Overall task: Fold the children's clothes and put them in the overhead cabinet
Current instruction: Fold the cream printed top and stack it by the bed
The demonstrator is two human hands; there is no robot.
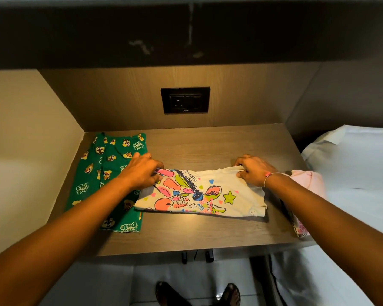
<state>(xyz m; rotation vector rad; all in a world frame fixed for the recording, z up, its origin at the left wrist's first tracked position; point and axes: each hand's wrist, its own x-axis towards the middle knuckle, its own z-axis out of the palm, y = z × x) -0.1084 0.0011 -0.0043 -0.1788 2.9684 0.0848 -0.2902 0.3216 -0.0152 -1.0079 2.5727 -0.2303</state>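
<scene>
Head view, cream shirt (208, 195), neon giraffe print, half-folded

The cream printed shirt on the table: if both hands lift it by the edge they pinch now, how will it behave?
The cream printed shirt is thin cloth lying flat, so it would probably droop below the left hand and right hand. Its fold may fall open, since only the far edge is held. It looks light; it should slide easily on the smooth table.

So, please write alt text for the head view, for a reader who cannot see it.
Two bare hands, left hand and right hand, pinch the far edge of a cream cartoon-print T-shirt on a brown wooden desk. Green cartoon-print trousers lie to its left.
</scene>
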